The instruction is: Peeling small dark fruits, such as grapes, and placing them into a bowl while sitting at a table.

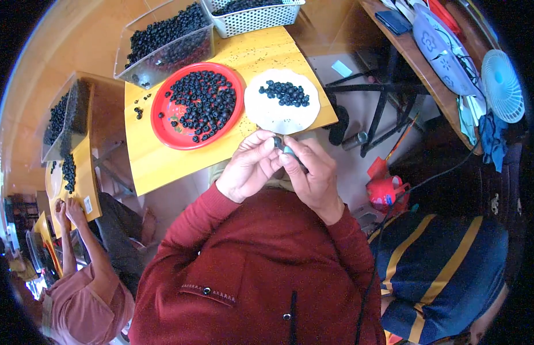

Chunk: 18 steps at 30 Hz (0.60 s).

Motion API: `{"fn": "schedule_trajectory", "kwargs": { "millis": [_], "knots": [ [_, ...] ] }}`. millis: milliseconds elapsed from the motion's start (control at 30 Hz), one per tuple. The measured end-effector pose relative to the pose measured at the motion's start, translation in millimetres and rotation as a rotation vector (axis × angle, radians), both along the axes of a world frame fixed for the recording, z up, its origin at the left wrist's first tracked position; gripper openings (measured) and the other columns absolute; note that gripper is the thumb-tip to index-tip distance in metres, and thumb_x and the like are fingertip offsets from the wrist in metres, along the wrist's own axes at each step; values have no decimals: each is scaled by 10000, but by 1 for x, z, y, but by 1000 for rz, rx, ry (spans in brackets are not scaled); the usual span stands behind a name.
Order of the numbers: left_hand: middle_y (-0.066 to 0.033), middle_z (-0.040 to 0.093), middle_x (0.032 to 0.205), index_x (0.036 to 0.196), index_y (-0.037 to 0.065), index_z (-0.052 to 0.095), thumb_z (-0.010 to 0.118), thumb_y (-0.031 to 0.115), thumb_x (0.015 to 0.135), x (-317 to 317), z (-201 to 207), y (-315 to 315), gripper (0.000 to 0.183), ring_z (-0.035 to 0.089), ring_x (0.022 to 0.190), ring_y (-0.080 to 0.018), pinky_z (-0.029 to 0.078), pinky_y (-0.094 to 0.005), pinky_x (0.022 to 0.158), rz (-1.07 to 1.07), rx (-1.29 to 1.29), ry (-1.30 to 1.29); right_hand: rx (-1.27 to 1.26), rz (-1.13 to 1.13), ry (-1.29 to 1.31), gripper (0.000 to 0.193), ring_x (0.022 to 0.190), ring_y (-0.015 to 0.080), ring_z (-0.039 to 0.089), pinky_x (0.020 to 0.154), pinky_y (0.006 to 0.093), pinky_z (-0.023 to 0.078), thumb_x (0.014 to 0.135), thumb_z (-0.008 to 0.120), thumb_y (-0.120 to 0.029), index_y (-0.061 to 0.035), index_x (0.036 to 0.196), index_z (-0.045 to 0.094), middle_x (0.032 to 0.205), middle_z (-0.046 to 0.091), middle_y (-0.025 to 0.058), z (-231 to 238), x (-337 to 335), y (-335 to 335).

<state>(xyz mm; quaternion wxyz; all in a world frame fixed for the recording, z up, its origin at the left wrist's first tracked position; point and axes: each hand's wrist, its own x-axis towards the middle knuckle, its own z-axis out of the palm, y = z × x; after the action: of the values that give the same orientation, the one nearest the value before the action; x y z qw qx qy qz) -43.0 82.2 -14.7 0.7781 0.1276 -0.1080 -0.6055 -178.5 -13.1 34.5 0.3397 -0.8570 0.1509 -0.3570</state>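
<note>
Above the table's near edge, my two hands meet in front of my chest. My left hand (248,165) pinches a small dark round piece (277,142) between thumb and forefinger. Closed beside it, my right hand (314,171) grips a small dark tool with a teal part (288,150); the fingers hide most of it. Just beyond the hands is a white scalloped plate (273,118) with a group of dark round pieces (285,93). To its left, a red plate (157,123) carries many more dark round pieces (206,103).
Behind the red plate, a clear bin (205,49) and a white perforated basket (255,23) hold dark pieces on the yellow table (163,169). A co-worker (91,293) works at another table on the left. A person in striped clothing (445,276) is close on the right.
</note>
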Motion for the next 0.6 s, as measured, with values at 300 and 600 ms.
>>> {"fn": "schedule_trajectory", "kwargs": {
  "millis": [300, 600],
  "knots": [
    [-93, 690, 1012, 1067, 72, 665, 640, 106, 943, -7, 6, 3, 131, 658, 937, -187, 538, -344, 858, 31, 51, -71, 27, -48, 16, 250, 730, 310, 657, 628, 393, 512, 924, 648, -192, -18, 1101, 681, 842, 649, 138, 5, -9, 0],
    [-98, 666, 939, 1040, 54, 659, 647, 108, 939, -9, 7, 3, 115, 637, 889, -200, 545, -339, 818, 27, -21, -103, 208, -85, -33, 256, 769, 284, 648, 696, 362, 498, 929, 635, -165, 29, 1088, 681, 864, 662, 162, -3, -21, -13]
  ]
}}
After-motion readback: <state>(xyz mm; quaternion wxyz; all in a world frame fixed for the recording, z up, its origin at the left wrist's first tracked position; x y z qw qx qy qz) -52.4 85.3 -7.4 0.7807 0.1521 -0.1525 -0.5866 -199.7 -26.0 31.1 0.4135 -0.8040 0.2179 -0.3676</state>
